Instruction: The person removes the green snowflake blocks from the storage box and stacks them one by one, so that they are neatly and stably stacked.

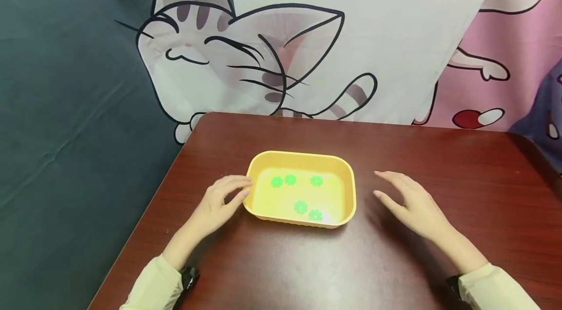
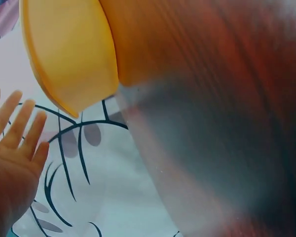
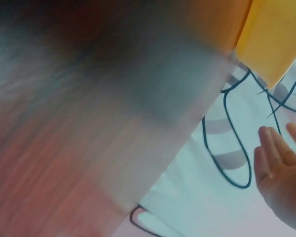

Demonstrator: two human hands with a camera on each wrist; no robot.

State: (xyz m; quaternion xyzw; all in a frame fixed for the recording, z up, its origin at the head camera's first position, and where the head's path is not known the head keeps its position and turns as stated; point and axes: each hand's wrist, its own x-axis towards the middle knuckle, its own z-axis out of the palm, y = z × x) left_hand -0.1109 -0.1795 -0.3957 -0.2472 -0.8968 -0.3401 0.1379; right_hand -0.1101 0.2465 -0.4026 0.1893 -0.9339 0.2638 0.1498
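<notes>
A yellow plastic basin with rounded corners stands on the table, and several small green flower-shaped pieces lie spread over its floor. At the basin's left end is my left hand, fingers extended, the fingertips at the rim; whether they touch it I cannot tell. My right hand is held to the right of the basin, apart from it, fingers and thumb spread and nothing between them. In the left wrist view the basin's outer wall appears beyond the outstretched fingers. The right wrist view shows the basin's wall too.
The dark red-brown wooden table reaches back to a curtain printed with a cartoon cat. Its left edge runs beside a plain dark green cloth. Each wrist carries a black band by a pale sleeve.
</notes>
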